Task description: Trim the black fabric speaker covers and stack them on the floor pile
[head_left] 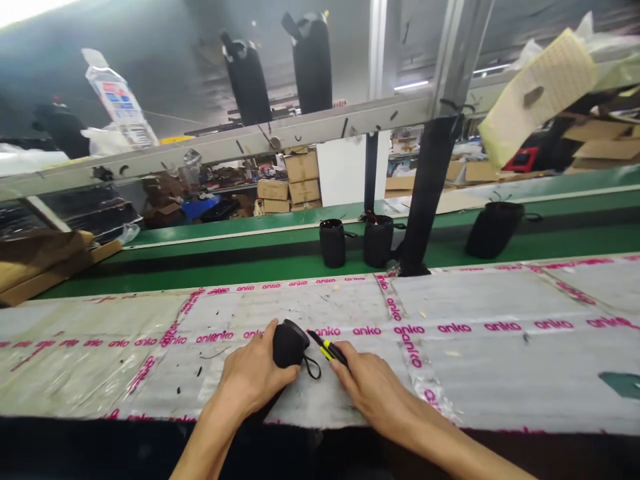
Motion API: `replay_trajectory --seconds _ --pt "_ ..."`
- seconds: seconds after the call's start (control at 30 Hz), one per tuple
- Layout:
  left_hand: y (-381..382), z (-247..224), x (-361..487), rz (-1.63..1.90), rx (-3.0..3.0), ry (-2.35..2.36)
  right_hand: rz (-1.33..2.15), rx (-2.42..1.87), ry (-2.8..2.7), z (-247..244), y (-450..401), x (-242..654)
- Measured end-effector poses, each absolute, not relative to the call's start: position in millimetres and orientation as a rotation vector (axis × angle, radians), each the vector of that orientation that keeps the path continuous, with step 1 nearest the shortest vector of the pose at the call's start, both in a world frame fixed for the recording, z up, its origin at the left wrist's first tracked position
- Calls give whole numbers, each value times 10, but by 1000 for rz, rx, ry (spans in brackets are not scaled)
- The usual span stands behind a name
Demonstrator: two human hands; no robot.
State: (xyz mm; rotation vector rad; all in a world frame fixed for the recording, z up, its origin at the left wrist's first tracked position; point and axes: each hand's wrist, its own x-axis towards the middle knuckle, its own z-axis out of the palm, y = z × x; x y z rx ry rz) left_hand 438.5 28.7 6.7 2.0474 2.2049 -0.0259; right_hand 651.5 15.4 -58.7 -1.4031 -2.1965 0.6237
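Near the front edge of the covered bench, my left hand [249, 371] is wrapped around a black cylindrical speaker [287, 348]. The speaker is tilted, its rim facing up and to the right, and a thin cord loop [314, 368] hangs from its side. My palm and fingers hide part of the body. To the right, my right hand [374, 381] is closed around a yellow-and-black utility knife [331, 351]. The dark knife tip points up-left, close to the speaker's rim; I cannot tell whether they touch.
Plastic sheeting with pink lettering [320, 303] covers the bench, with dark scraps on it. Behind, on a green belt [250, 253], stand several black cylinders [333, 244]. A black post [427, 193] rises to a metal rail [200, 147] carrying a bottle [117, 100] and more cylinders [313, 63].
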Motion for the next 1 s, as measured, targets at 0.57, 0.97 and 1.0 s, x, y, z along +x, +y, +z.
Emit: replay_trajectory --seconds 0.57,0.97,1.0 --pt "343 91 4322 -24 2016 2175 254 -1515 -2342 -615 241 6171" --pt "349 111 4376 -65 2006 2217 123 -1648 -2363 -688 218 6027" --pt "350 109 4382 -74 2008 2221 112 -1657 -2371 -678 219 6025"
